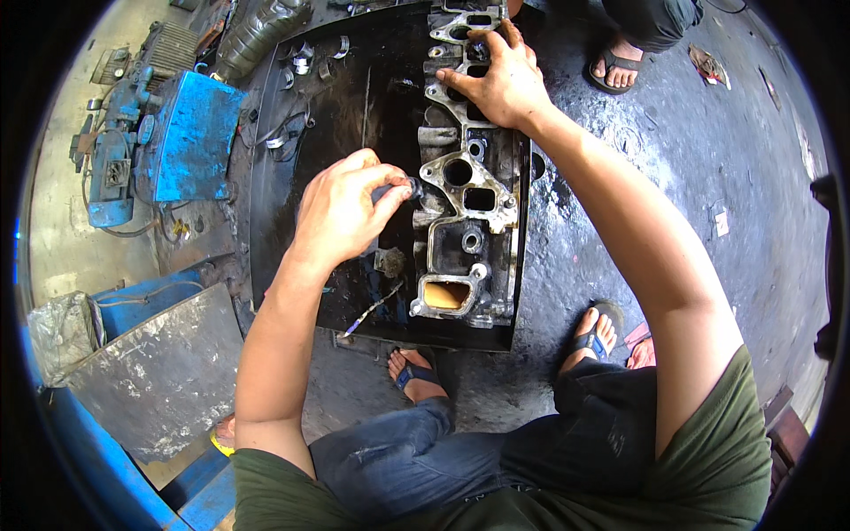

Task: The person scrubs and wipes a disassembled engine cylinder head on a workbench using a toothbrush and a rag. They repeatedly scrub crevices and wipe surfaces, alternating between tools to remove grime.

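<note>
- While the right hand (506, 84) lies over the far end of the engine cylinder head (482, 177) in the head view, the left hand (341, 208) works beside its left edge.
- The left hand's grip is a narrow pinch, thumb against forefinger, on a small dark piece (416, 188); its kind cannot be told.
- The right hand's grip is wide, thumb and fingers spread across the metal and touching it.
- The cylinder head lies lengthwise along the right side of a black bench (390, 88) with a raised rim; its port openings face up, and the nearest one shows a tan interior.
- On the bench, curved metal bearing shells (343, 47) lie scattered near the far left corner.
- A slender stick (372, 311) with a purple-and-white end lies left of the cylinder head's near end.
- Left of the bench stands a bright blue metal box (190, 133), its paint smeared with dark grime.
- On the grey floor to the right lie a small pale paper scrap (721, 223) and, farther off, a crumpled wrapper (709, 67); any print on these is too small to read.
</note>
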The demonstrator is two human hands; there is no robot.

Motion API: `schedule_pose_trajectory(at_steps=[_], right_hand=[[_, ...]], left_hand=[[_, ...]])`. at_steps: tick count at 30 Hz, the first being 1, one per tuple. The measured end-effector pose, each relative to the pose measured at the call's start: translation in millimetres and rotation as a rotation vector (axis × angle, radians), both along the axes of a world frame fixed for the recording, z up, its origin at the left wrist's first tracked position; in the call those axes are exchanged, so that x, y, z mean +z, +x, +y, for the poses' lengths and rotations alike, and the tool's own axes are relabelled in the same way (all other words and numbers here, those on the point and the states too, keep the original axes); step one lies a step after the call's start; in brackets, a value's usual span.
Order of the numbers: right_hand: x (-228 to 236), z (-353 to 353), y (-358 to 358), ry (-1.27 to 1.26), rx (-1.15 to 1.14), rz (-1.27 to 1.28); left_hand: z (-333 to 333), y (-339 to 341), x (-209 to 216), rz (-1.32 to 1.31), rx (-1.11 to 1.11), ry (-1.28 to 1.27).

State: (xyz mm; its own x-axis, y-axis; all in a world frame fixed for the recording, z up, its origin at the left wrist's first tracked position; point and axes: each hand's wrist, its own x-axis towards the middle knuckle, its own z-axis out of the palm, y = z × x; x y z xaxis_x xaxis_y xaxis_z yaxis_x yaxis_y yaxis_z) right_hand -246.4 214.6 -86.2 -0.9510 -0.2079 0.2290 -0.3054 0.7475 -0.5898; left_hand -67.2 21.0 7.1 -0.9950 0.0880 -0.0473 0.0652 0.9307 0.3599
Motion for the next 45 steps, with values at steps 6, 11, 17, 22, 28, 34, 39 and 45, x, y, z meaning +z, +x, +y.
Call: schedule_pose_trajectory(at_steps=[6,11,17,22,28,34,39,45], right_hand=[[-0.5,-0.3,0.8,-0.015,0.001,0.001],[-0.8,0.3,-0.1,0.002,0.002,0.005],[0.3,-1.6,0.7,0.009,-0.005,0.010],[1.2,-2.2,0.9,0.013,-0.003,0.007],[-0.1,-0.1,-0.8,-0.011,-0.008,-0.005],[4.0,-2.3,1.8,0.038,-0.035,-0.032],[2.9,-1.3,0.2,0.021,-0.021,-0.025],[0.8,-2.9,-0.6,0.055,-0.036,-0.015]], left_hand=[[5.4,2.0,-10.9,-0.112,-0.109,0.291],[-3.5,-2.0,-13.2,0.002,0.110,0.265],[6.5,10.0,-36.5,-0.091,0.022,0.429],[11.2,10.4,-40.3,0.001,0.235,0.465],[11.4,13.6,-37.3,-0.005,0.068,0.336],[-15.1,3.7,-43.4,-0.076,0.383,0.368],[-8.7,18.2,-49.5,-0.144,0.261,0.764],[12.4,19.4,-52.6,0.002,0.210,0.418]])
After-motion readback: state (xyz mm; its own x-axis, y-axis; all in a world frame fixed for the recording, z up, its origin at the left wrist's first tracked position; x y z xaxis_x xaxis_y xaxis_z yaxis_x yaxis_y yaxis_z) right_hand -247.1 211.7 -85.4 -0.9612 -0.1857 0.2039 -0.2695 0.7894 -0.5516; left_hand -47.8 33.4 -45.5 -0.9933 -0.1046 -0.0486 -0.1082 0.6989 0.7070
